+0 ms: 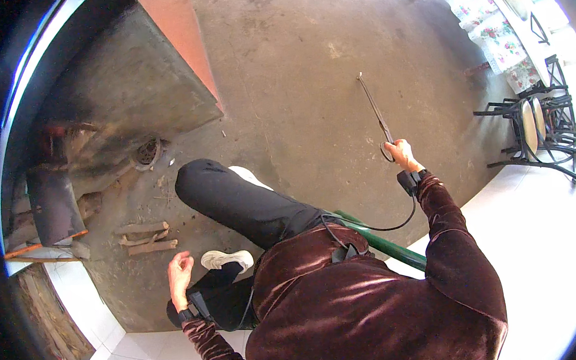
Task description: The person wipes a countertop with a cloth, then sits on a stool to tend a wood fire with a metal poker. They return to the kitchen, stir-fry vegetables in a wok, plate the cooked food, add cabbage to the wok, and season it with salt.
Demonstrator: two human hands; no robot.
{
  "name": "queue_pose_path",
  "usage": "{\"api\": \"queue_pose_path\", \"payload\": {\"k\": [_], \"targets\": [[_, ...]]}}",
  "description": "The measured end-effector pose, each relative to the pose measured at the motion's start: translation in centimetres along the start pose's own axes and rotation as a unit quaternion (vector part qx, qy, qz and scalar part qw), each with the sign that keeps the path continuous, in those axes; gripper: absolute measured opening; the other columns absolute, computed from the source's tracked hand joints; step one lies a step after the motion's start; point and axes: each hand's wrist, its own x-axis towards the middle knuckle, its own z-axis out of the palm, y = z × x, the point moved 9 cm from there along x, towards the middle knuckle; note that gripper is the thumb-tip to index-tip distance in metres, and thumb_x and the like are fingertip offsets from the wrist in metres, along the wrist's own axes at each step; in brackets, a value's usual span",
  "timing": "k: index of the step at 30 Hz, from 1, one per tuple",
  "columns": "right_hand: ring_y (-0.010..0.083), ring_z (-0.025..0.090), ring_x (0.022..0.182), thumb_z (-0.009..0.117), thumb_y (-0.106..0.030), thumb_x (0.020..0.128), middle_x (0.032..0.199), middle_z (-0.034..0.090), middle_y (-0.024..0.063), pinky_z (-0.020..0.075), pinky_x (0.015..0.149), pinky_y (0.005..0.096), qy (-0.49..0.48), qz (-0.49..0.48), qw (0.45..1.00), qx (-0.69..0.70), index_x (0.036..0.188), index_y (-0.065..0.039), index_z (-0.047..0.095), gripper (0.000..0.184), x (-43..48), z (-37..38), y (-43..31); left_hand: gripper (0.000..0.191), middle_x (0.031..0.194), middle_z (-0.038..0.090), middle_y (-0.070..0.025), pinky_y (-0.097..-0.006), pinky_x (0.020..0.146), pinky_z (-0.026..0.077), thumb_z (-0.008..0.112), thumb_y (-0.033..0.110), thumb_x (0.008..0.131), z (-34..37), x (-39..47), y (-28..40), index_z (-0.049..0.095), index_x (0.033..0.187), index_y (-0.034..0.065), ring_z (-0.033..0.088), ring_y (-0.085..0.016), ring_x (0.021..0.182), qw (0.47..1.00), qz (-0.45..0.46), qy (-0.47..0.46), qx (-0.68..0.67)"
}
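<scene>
In my right hand point(401, 154) is a pair of long metal fire tongs point(376, 112), held by the looped handle. Their jaws point away from me over the concrete floor, with a small pale spot at the tip; whether the jaws grip anything cannot be told. My left hand point(179, 276) hangs beside my left knee, its fingers loosely bent and nothing visible in them. Just beyond it lie several short pieces of firewood point(148, 247) on the floor. Black straps with cables circle both wrists.
A soot-stained masonry stove point(128, 76) rises at the left, with a round ashy opening point(148, 151) low down. Near it leans a dark metal sheet point(56, 206). Stacked black chairs point(532, 125) and a table with a floral cloth point(497, 38) stand right. Green tubing point(396, 250) runs beside my hip.
</scene>
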Motion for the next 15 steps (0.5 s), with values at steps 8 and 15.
{"api": "queue_pose_path", "payload": {"k": [8, 15], "targets": [[0.0285, 0.060, 0.062, 0.059, -0.037, 0.078, 0.068, 0.060, 0.0186, 0.0458, 0.059, 0.0395, -0.054, -0.082, 0.989, -0.112, 0.073, 0.003, 0.060, 0.041, -4.2, -0.5, -1.0, 0.031, 0.098, 0.065, -0.0119, -0.0320, 0.077, 0.049, 0.064, 0.020, 0.083, -1.2, 0.0, 0.3, 0.060, 0.107, 0.0013, 0.062, -0.019, 0.087, 0.996, 0.074, 0.029, 0.037], [0.0076, 0.038, 0.057, 0.055, -0.014, 0.073, 0.058, 0.042, -0.0015, 0.0309, 0.047, 0.0277, -0.266, -0.219, 0.938, -0.042, 0.067, 0.000, 0.047, 0.017, -15.5, -2.2, -11.4, 0.032, 0.092, 0.066, -0.0133, -0.0347, 0.076, 0.049, 0.064, 0.024, 0.081, -3.0, 0.9, -1.3, 0.061, 0.105, 0.0034, 0.063, -0.024, 0.087, 0.998, 0.030, 0.060, 0.008]]}}
